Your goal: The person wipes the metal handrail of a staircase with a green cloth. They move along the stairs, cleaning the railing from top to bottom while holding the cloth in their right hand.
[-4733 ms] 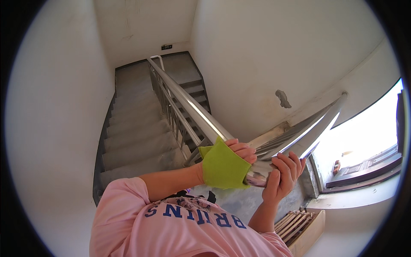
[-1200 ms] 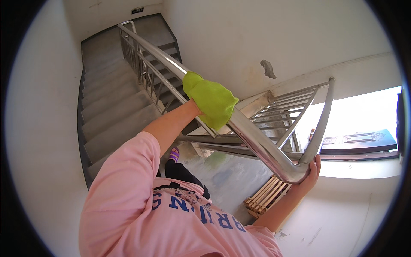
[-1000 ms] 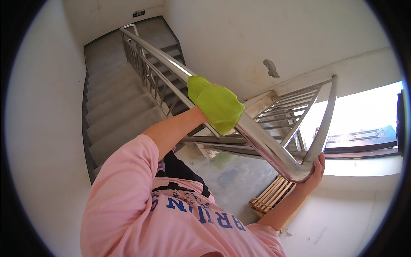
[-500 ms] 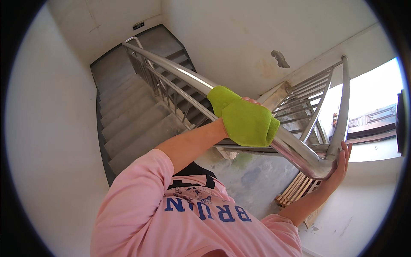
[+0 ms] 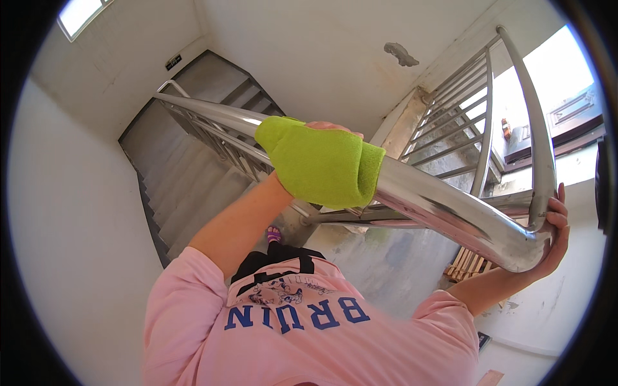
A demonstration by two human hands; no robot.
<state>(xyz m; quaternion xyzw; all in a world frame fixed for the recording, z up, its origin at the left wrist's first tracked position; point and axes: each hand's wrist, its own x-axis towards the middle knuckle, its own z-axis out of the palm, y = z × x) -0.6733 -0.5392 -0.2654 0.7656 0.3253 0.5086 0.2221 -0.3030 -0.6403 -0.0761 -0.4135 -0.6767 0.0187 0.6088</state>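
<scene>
A lime-green cloth (image 5: 325, 167) is folded over the shiny metal handrail (image 5: 444, 202). My left hand (image 5: 335, 128) is closed around the rail with this cloth; most of the hand is hidden by it, and only some fingers show past its far edge. Farther right, the rail turns sharply back on itself. At that bend my right hand (image 5: 556, 225) holds the outer side, fingers curled against the metal and palm partly hidden behind it.
Grey stairs (image 5: 193, 186) descend on the left, edged by a wall. A second barred railing (image 5: 454, 119) stands at the right, near a bright opening. Below the bend lies a slatted wooden pallet (image 5: 473, 262). My foot in a purple sandal (image 5: 274, 233) is on the floor.
The cloth and my left hand have slid along the rail, away from the bend. My right hand stays at the bend, its fingers now more curled. The whole view has shifted.
</scene>
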